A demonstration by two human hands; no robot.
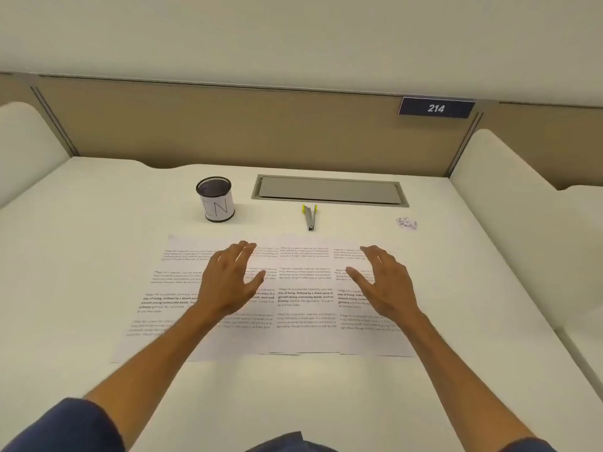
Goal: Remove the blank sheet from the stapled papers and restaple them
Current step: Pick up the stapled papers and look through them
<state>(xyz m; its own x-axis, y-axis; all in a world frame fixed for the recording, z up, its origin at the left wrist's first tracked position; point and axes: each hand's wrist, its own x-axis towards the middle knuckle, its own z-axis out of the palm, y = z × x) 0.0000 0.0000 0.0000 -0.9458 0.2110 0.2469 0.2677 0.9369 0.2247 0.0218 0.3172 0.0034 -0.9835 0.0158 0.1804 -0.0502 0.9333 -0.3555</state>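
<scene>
Three printed sheets lie side by side and overlapping on the white desk: a left sheet (156, 305), a middle sheet (303, 298) and a right sheet (368, 324). My left hand (231, 282) rests flat, fingers straight, where the left and middle sheets meet. Over the right sheet my right hand (385, 278) is spread with straight fingers. Neither hand grips anything. A grey stapler with yellow-green ends (310, 216) lies beyond the sheets, apart from both hands. I cannot pick out a blank sheet.
A black mesh cup with a white label (217, 200) stands at the back left. A grey cable hatch (329, 190) is set in the desk behind the stapler. A small pile of loose staples (407, 223) lies at the back right. Partitions close three sides.
</scene>
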